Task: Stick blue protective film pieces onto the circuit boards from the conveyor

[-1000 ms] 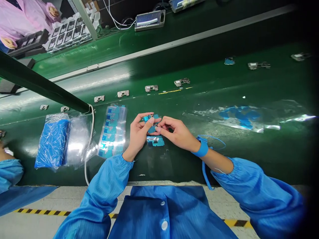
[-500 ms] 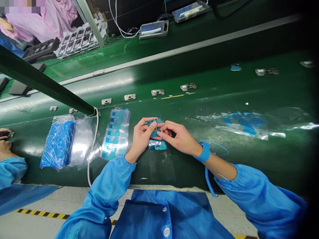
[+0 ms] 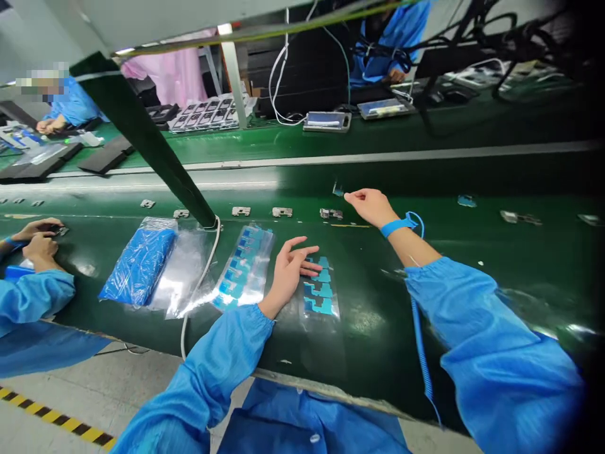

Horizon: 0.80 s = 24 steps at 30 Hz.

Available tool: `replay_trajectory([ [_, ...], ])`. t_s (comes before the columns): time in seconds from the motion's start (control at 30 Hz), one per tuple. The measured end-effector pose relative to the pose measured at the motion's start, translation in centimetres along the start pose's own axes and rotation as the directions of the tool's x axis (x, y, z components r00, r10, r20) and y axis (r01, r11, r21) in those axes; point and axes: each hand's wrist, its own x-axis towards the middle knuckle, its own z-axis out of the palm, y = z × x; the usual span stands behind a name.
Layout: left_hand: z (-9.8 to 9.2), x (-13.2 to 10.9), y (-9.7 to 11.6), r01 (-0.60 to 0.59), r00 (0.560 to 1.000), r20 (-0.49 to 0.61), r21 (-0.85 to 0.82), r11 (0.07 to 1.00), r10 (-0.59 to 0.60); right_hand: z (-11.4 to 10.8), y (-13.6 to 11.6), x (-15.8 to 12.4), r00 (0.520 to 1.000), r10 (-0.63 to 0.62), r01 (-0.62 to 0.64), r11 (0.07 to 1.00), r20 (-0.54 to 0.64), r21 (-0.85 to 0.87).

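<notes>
Just past the fingertips of the right hand (image 3: 371, 208), a small blue-and-metal part (image 3: 337, 189) lies on the green conveyor belt (image 3: 373, 353). The right hand is extended across the belt with the forefinger and thumb (image 3: 348, 197) pointing toward the part. They are close to it but apparently not touching, and no held object is visible.

Well apart from it and nearer the body, the left hand (image 3: 288, 272) is open, with its fingers spread and empty. Its fingertips (image 3: 316, 267) reach the upper left edge of a clear sheet of blue pieces (image 3: 320, 295); whether they touch the sheet cannot be told.

Left of the left hand lie a clear strip of blue pieces (image 3: 243, 268) and a blue plastic-wrapped packet (image 3: 139, 268). Beyond both hands, small metal parts (image 3: 282, 212) stand in a row on the belt. A blue wrist strap (image 3: 399, 226) circles the right wrist, and its coiled cord (image 3: 421, 347) drops below the right forearm. Far left of the left hand, a co-worker's hands (image 3: 38, 239) work at the same belt.

Judged from the pose, the step in hand is a reach toward the small part. Lifting something so small would call for a fine pinch between thumb and forefinger.
</notes>
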Motion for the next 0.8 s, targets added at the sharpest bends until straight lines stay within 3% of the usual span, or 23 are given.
replay_trajectory([
  [0.13, 0.0, 0.4, -0.8, -0.013, 1.000, 0.024, -0.004, 1.000, 0.013, 1.8, -0.7, 1.9, 0.979, -0.078, 0.116, 0.973, 0.186, -0.201],
  [0.3, 0.1, 0.9, -1.4, 0.014, 0.997, 0.073, -0.002, 1.000, -0.014, 3.4, -1.7, 2.9, 0.925, -0.093, 0.209, 0.934, 0.369, -0.290],
  [0.53, -0.1, 1.0, -0.8, 0.026, 0.997, 0.079, 0.035, 0.999, -0.028, 0.5, -1.7, 3.9, 0.834, -0.057, 0.181, 0.968, 0.549, -0.175],
  [0.8, 0.0, 1.1, -1.0, 0.040, 0.994, 0.097, 0.072, 0.997, -0.047, -2.3, -0.9, 3.3, 0.850, 0.034, 0.050, 0.988, 0.526, -0.145],
])
